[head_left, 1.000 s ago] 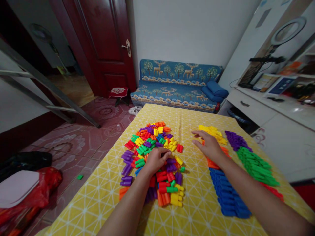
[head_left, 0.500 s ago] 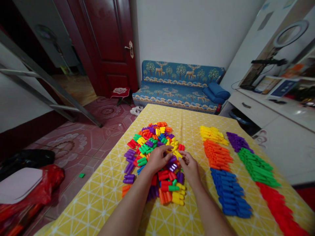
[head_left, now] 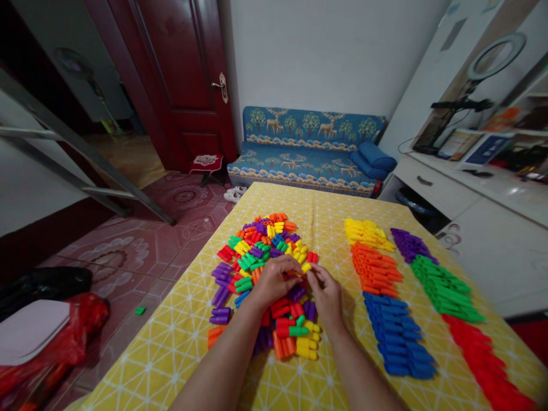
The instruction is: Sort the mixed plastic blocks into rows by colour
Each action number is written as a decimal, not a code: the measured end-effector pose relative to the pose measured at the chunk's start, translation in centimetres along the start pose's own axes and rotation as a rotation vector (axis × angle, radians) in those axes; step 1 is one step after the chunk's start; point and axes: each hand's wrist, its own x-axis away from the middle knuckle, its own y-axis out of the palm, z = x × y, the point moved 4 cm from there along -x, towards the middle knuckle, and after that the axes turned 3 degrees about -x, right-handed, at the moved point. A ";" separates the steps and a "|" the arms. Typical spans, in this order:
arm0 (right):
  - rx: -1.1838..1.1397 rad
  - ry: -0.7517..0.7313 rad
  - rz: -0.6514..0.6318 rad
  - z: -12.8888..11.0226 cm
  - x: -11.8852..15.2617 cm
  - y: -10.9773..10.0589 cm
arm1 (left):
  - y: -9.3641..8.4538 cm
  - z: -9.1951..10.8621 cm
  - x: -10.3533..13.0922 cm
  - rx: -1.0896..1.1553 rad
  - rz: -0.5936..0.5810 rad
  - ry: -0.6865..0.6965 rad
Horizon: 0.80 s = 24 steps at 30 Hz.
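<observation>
A mixed pile of coloured plastic pieces (head_left: 252, 260) lies on the yellow patterned tablecloth (head_left: 171, 354). Over its right part, my left hand (head_left: 278, 279) has its fingers curled beside a yellow piece (head_left: 306, 267); whether it grips anything is hidden. My right hand (head_left: 327, 291) pinches at that yellow piece from the right, fingertips close to the left ones. Sorted on the right are yellow (head_left: 368, 234), orange (head_left: 374, 269), blue (head_left: 396, 334), purple (head_left: 411, 245), green (head_left: 445, 288) and red pieces (head_left: 483, 354).
Beyond the table stands a blue patterned sofa (head_left: 299, 154). A white cabinet (head_left: 483, 228) is at the right. On the left are a metal ladder (head_left: 98, 165), a red stool (head_left: 207, 162) and a green piece (head_left: 140, 310) on the floor.
The hands have drawn slightly closer together around the yellow piece, which now shows less between them. The whole view has shifted slightly.
</observation>
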 end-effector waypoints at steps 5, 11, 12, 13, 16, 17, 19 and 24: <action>-0.012 0.013 -0.063 -0.3 0.3 0.1 | 0.1 0.7 -0.1 -0.006 -0.042 -0.011; -0.117 -0.019 -0.035 -0.7 0.0 0.1 | -0.3 1.4 -0.2 -0.002 -0.057 -0.013; -0.123 -0.018 -0.022 -0.8 0.1 0.1 | -0.3 1.4 -0.2 -0.027 -0.059 -0.021; -0.121 -0.017 -0.008 -0.9 0.2 0.1 | -0.3 1.3 -0.2 -0.061 -0.060 -0.033; -0.096 -0.023 0.048 -1.8 0.9 -0.4 | -0.3 1.0 -0.2 -0.187 -0.080 -0.072; -0.088 -0.031 0.064 -2.4 1.1 -0.7 | -0.3 0.9 -0.2 -0.219 -0.090 -0.083; -0.070 -0.079 0.103 -4.2 0.9 -2.0 | -0.2 0.7 -0.2 -0.260 -0.109 -0.097; 0.142 -0.354 0.339 -7.4 -6.1 -10.5 | -0.2 0.4 -0.2 -0.291 -0.096 -0.108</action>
